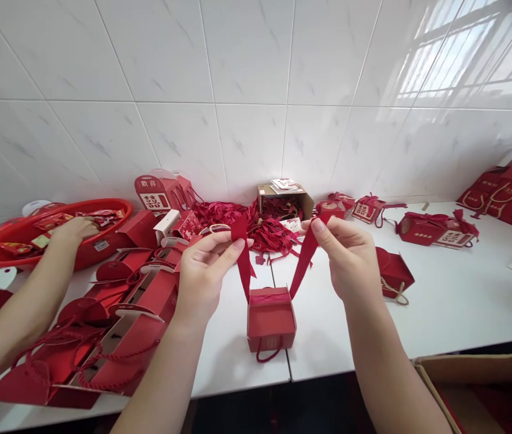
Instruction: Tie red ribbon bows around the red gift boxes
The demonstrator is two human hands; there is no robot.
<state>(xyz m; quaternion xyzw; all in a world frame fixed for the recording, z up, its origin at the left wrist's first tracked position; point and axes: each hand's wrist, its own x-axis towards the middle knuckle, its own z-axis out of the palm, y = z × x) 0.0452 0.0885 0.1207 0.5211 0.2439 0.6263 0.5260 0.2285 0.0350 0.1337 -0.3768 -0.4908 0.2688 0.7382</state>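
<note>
My fingers (214, 242) are pinched shut on a red ribbon (303, 262), one tail in my left hand (199, 277) and one in my right hand (350, 259), raised and spread, I judge, so they don't cross and pull evenly on the small red box (271, 322) upright between my forearms, near the front edge of the counter (328, 352). Open red boxes (140, 301) crowd my left arm, below the red basin (124, 226) where a co-worker's hand (77, 231) reaches, and a ribbon heap (269, 238) lies behind; bare counter to my right gives more room, past one dark red box (394, 271).
</note>
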